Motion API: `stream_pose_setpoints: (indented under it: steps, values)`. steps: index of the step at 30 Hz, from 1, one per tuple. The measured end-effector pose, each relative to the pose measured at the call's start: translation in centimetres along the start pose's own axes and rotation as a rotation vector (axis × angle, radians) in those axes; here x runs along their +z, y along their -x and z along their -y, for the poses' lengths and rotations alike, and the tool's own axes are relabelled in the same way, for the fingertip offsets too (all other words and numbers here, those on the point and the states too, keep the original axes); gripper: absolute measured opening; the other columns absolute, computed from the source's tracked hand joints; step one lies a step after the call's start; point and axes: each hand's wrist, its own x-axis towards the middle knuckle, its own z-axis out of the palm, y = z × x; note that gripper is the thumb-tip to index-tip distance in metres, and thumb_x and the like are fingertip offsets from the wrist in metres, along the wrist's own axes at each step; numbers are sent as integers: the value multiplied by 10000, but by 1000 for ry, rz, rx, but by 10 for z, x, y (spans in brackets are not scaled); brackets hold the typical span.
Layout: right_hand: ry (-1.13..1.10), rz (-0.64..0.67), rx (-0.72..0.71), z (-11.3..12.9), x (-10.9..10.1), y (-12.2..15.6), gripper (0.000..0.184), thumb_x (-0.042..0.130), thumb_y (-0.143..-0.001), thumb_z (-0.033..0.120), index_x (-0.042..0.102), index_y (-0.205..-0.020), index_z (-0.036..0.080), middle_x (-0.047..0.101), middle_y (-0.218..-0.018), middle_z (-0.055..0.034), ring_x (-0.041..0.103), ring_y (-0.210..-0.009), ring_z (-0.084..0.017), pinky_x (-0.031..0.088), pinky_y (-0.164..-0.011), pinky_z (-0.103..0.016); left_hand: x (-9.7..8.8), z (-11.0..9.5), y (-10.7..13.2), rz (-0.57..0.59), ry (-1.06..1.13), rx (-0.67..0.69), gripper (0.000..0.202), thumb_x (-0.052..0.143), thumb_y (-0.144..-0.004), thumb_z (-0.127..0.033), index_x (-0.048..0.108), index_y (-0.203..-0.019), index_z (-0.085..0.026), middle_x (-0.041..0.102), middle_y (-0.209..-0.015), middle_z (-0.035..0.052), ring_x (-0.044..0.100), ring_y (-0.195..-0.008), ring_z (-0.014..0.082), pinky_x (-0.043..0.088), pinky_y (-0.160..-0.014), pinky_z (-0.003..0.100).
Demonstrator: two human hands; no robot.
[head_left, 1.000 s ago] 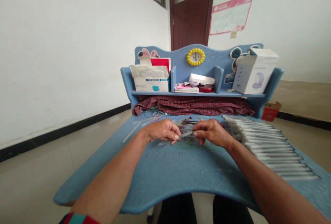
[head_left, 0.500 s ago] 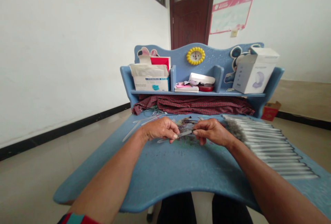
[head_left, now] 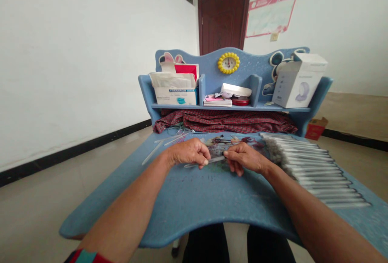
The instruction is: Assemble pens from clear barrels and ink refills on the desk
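My left hand [head_left: 191, 152] is closed, thumb and forefinger pinching one end of a slim, clear plastic tube [head_left: 216, 159] just above the desk. At the tube's other end, my right hand [head_left: 246, 158] pinches a small black tip [head_left: 223, 154] between thumb and forefinger, its other fingers curled below. Whether that tip is joined to the tube I cannot tell. Beyond the hands lie thin dark sticks [head_left: 222, 141] and a dark reddish tuft [head_left: 248, 140]. Right of my right hand is a row of long clear-sleeved sticks [head_left: 321, 174] with grey fluffy ends [head_left: 276, 153].
The blue desk [head_left: 194, 202] has a curved front edge. Loose clear tubes [head_left: 152, 152] lie at its left. A checked cloth [head_left: 224, 122] is bunched under the shelf, which carries a mask box [head_left: 176, 95], a red round tin [head_left: 241, 101] and a white box [head_left: 298, 83].
My right hand has shifted slightly left and its lower fingers have loosened a little. My left hand keeps its hold on the tube. The view has tilted slightly.
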Motion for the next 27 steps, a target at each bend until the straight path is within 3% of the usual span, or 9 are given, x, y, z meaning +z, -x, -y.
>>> stream_pose_setpoints:
  steps: [3,8,15,19,23,27]
  values:
    - [-4,-31,-2,-2,-2,0,449,410,-810,535,531,-639,138,544,-460,14,495,-325,-77,391,-339,-177,-1,-1,0,-25,-6,10,187,625,-635,-237,641,-768,-106,588,-551,-10,471,-487,73,328,-475,174]
    - [-50,-91,-100,-3,-6,-1,305,582,-733,443,550,-795,146,589,-588,14,553,-417,-91,420,-391,-187,-1,-4,2,-45,-14,3,190,614,-645,-249,646,-766,-105,573,-535,-19,408,-441,54,275,-433,168]
    - [65,-80,-64,-2,-1,-1,420,465,-793,504,489,-566,151,530,-456,19,494,-331,-76,368,-338,-177,2,-3,0,-49,-53,21,151,612,-634,-215,642,-741,-113,576,-540,-19,447,-469,62,308,-460,168]
    - [63,-54,8,-2,-2,0,451,388,-814,543,492,-613,153,543,-460,12,492,-316,-82,363,-322,-180,2,-3,-1,-53,-56,28,152,605,-643,-217,642,-745,-111,582,-549,-13,454,-479,65,309,-461,169]
    - [12,-96,-78,-1,-4,0,327,534,-756,478,522,-732,152,592,-572,9,554,-409,-92,417,-388,-190,3,-4,0,-67,-31,13,153,596,-649,-214,641,-742,-100,565,-529,-17,420,-454,55,291,-445,167]
    - [75,-96,-65,-3,-1,-2,381,477,-793,480,482,-597,152,543,-480,18,504,-341,-77,379,-346,-177,3,-2,-1,-51,-25,18,144,614,-636,-223,639,-723,-110,572,-530,-19,447,-467,62,311,-464,168]
